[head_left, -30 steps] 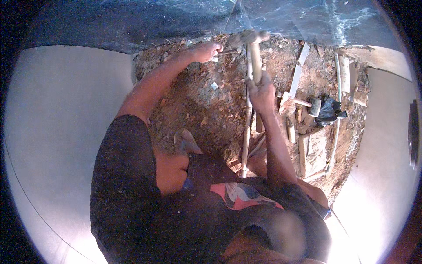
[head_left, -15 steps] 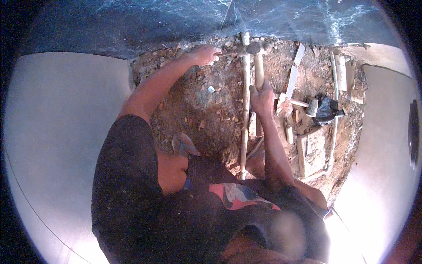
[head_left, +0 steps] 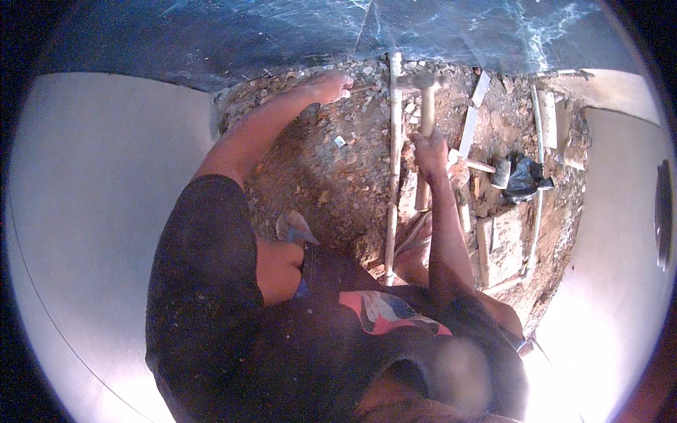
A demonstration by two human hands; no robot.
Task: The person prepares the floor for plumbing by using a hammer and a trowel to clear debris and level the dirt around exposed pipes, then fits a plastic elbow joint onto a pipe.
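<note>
My right hand (head_left: 430, 151) is closed around the wooden handle of a hammer (head_left: 427, 106). Its dark head is raised just right of a long pale pipe (head_left: 395, 169) that runs across the dug-up, stony ground. Left of that pipe, near the dark wall, my left hand (head_left: 330, 88) is closed on a thin rod (head_left: 363, 88) pointing right toward the pipe. Whether the rod is a chisel I cannot make out. Hammer head and rod are apart.
To the right lie a second hammer (head_left: 501, 173), a black plastic bag (head_left: 520, 180), white strips (head_left: 468, 130), a flat block (head_left: 499, 243) and another pipe (head_left: 539, 134). A marbled dark surface (head_left: 282, 35) borders the far side. Pale floor (head_left: 106, 197) flanks the pit.
My right hand has moved the hammer to the right, so its head is now clear of the rod and pipe. My left hand has barely moved.
</note>
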